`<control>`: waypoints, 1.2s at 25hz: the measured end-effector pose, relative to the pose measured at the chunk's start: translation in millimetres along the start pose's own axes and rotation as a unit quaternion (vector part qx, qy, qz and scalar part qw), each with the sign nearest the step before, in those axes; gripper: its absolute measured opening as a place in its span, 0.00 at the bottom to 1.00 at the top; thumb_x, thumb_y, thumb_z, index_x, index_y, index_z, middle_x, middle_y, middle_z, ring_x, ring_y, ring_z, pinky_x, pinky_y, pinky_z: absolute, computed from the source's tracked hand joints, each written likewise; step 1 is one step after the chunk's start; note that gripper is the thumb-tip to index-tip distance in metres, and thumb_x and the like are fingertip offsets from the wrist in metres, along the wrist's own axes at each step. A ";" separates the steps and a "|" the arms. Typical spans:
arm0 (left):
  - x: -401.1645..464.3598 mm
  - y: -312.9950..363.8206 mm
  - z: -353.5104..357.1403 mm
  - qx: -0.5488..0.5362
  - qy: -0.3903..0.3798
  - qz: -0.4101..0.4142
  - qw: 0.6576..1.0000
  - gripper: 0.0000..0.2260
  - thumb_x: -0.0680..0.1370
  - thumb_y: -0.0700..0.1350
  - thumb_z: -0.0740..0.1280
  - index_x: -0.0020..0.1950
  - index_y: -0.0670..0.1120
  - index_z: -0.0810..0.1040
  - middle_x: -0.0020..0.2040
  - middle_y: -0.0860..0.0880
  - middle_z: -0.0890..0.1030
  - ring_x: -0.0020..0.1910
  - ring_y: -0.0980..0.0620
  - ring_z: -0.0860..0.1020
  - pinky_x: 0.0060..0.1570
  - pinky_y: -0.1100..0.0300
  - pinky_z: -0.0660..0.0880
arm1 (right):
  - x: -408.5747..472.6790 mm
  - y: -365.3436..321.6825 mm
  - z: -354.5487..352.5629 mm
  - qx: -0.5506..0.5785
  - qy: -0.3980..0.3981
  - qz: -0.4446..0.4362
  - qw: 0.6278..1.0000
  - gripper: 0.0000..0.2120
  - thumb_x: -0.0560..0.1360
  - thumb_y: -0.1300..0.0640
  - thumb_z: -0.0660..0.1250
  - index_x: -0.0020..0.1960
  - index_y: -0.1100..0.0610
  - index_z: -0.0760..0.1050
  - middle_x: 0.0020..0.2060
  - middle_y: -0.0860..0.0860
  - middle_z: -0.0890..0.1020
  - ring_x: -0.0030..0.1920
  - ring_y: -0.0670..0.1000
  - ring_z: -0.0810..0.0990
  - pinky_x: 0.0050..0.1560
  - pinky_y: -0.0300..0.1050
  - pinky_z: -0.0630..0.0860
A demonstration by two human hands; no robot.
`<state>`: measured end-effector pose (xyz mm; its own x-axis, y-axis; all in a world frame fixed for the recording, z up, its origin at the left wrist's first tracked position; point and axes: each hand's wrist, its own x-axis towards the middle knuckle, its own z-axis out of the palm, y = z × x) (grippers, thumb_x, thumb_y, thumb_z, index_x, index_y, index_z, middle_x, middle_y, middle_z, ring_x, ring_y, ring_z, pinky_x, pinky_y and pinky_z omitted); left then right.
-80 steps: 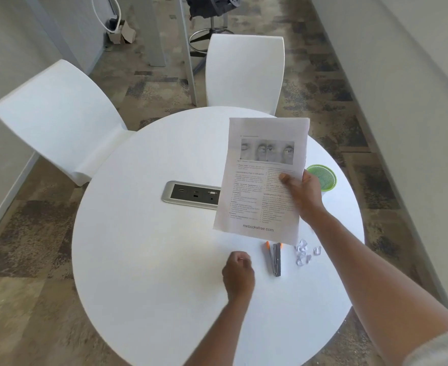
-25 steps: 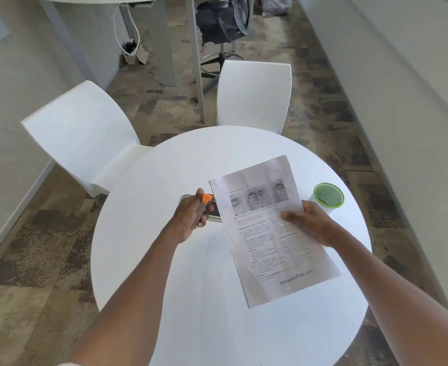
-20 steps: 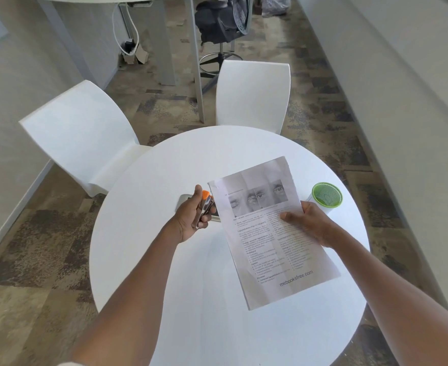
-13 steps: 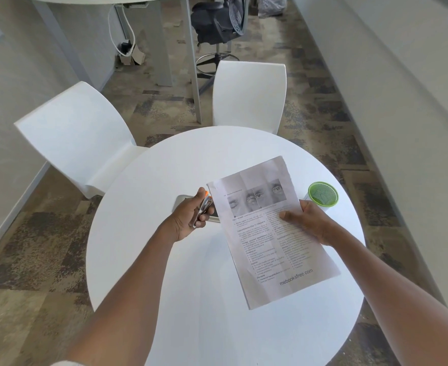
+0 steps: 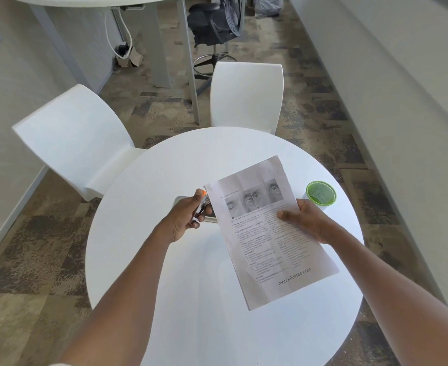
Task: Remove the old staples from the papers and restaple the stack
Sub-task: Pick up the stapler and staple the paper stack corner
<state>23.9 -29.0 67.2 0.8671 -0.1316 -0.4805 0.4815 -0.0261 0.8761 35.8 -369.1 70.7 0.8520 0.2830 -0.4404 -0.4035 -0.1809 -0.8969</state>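
left hand (image 5: 188,216) grips stapler (image 5: 203,207) | right hand (image 5: 306,220) pinches papers (image 5: 267,233) | seat the corner fully, probably top-left, before you squeeze

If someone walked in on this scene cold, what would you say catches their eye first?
Probably the printed stack of papers, held above the round white table by the right hand. Next, the left hand gripping a small orange-tipped stapler at the stack's top left corner, and the green-rimmed cup at the table's right edge.
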 end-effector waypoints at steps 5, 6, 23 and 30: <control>0.2 0.1 -2.6 -0.001 0.015 0.017 1.000 0.25 0.71 0.71 0.65 0.45 0.49 0.83 0.43 0.48 0.81 0.33 0.52 0.70 0.31 0.62 0.65 | -1.2 -5.5 0.6 -0.014 0.003 -0.001 1.000 0.10 0.73 0.63 0.74 0.53 0.64 0.81 0.47 0.63 0.86 0.43 0.59 0.86 0.45 0.52 0.84; 0.6 -0.3 -3.3 0.006 0.018 0.017 1.000 0.25 0.71 0.71 0.65 0.46 0.49 0.83 0.43 0.49 0.82 0.34 0.52 0.70 0.31 0.62 0.66 | -2.1 -6.9 0.8 -0.018 0.005 -0.001 1.000 0.09 0.73 0.64 0.74 0.53 0.64 0.81 0.47 0.62 0.86 0.42 0.59 0.86 0.45 0.52 0.84; 5.8 2.5 -9.1 0.022 0.006 0.036 0.999 0.23 0.68 0.69 0.71 0.46 0.51 0.86 0.38 0.54 0.80 0.32 0.54 0.75 0.29 0.63 0.68 | 6.9 -13.1 -3.3 -0.085 0.030 -0.018 0.996 0.07 0.72 0.61 0.76 0.50 0.59 0.83 0.46 0.62 0.87 0.41 0.57 0.86 0.48 0.58 0.83; 8.6 6.3 -8.5 0.032 0.004 0.041 0.999 0.15 0.74 0.63 0.69 0.41 0.53 0.85 0.34 0.58 0.77 0.33 0.54 0.75 0.30 0.63 0.66 | 5.5 -12.5 -5.8 -0.065 0.022 -0.020 0.997 0.12 0.67 0.55 0.78 0.48 0.57 0.85 0.45 0.62 0.87 0.41 0.58 0.86 0.45 0.56 0.84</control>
<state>35.4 -21.8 68.2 0.9039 -0.1287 -0.4080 0.4008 -0.0789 0.9128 47.5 -370.7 79.7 0.8816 0.2519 -0.3991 -0.3243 -0.2911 -0.9001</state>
